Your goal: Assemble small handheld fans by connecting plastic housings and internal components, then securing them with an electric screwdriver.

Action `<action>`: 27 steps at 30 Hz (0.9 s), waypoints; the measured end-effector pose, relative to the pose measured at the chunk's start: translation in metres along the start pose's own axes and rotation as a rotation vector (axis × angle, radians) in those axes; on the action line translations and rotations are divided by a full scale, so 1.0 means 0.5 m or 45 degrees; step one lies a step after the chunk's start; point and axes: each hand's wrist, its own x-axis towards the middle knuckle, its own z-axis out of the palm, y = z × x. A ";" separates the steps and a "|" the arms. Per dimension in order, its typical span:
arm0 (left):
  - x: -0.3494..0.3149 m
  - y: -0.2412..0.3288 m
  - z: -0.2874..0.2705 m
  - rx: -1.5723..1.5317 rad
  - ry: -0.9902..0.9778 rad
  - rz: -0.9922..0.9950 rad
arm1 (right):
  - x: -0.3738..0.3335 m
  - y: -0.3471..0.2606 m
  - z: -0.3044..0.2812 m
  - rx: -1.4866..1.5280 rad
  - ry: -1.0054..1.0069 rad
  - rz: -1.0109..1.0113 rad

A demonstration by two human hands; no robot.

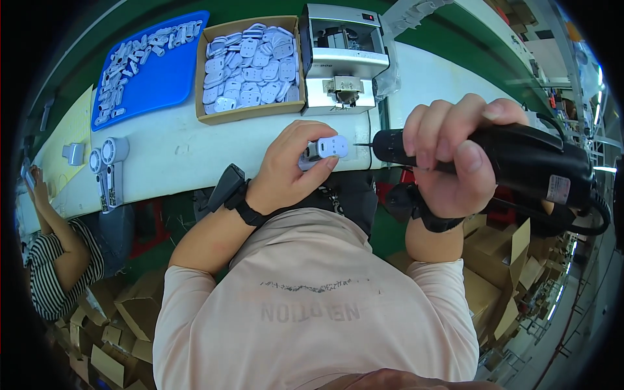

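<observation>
R hand (469, 164) clamped on driver (528, 159), L hand (291, 159) pinching casing (335, 147): prob. light, stiff, bit slick; hold by edges.

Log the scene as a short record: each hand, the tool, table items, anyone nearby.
Left hand: holds pale plastic part
Right hand: grips black power screwdriver
Screwdriver bit: points left toward the part, apparently not touching
Table, far side: blue tray of small parts, cardboard box of pale pieces, silver machine
Table, left: two round-headed devices
Nearby: co-worker at left, striped top
</observation>
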 end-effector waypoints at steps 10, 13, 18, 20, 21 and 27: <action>0.016 0.001 0.002 -0.018 0.079 0.020 | 0.003 0.023 0.013 -0.220 -0.177 0.133; 0.015 0.000 0.003 -0.035 0.042 0.043 | 0.003 0.023 0.017 -0.240 -0.181 0.145; 0.013 0.003 0.000 -0.013 0.010 0.027 | -0.002 0.026 0.016 -0.209 -0.131 0.161; 0.016 0.005 0.000 -0.011 0.007 0.033 | -0.002 0.029 0.010 -0.240 -0.158 0.132; 0.020 0.005 -0.001 -0.010 -0.005 0.041 | -0.002 0.032 0.005 -0.283 -0.187 0.100; 0.011 0.015 0.004 0.007 -0.021 -0.127 | -0.009 0.035 -0.012 -0.201 -0.034 0.040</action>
